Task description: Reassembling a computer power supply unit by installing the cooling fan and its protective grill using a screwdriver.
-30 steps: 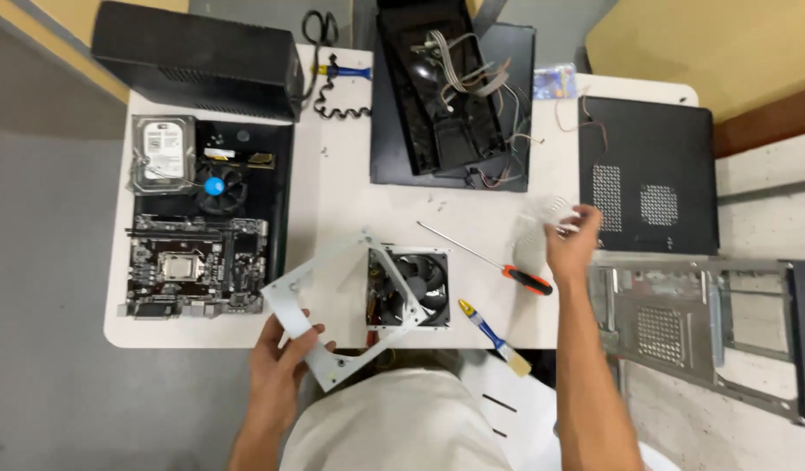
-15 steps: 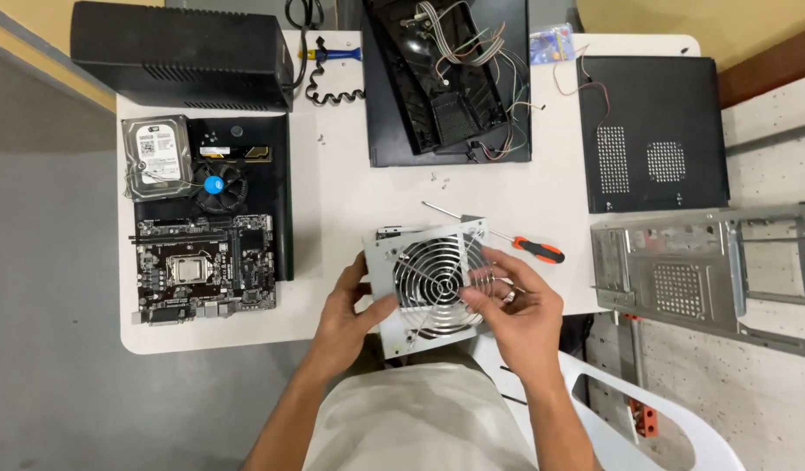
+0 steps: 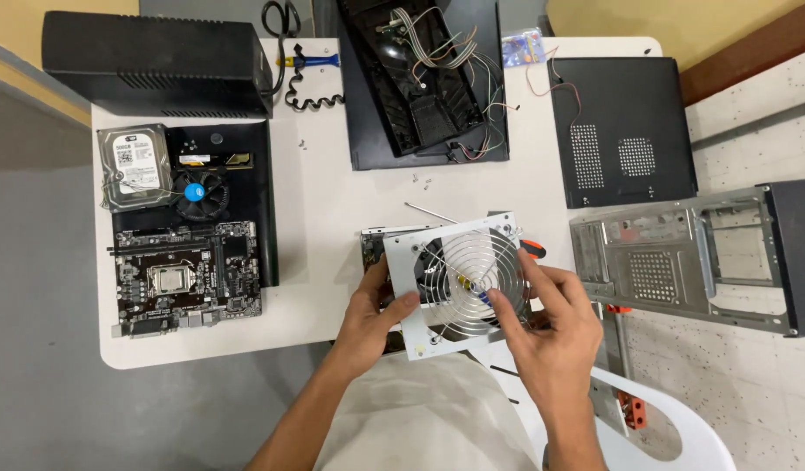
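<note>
Grey power supply (image 3: 459, 283) held above near edge of white desk (image 3: 333, 218), fan grille facing up. Left hand (image 3: 368, 318) clamped on its left edge, thumb on top plate. Right hand (image 3: 551, 327) gripping right side, fingers (image 3: 507, 305) curled onto grille. Red-handled screwdriver (image 3: 529, 249) just behind, partly hidden. Motherboard (image 3: 184, 279) far left.

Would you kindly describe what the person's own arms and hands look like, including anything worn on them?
Both forearms are bare to the bottom edge of the picture: no sleeves, gloves, watch or bracelet show. The left hand and the right hand carry no rings that I can make out, and the fingers have short, unpainted nails. A light beige garment covers the lap between the arms.
</note>
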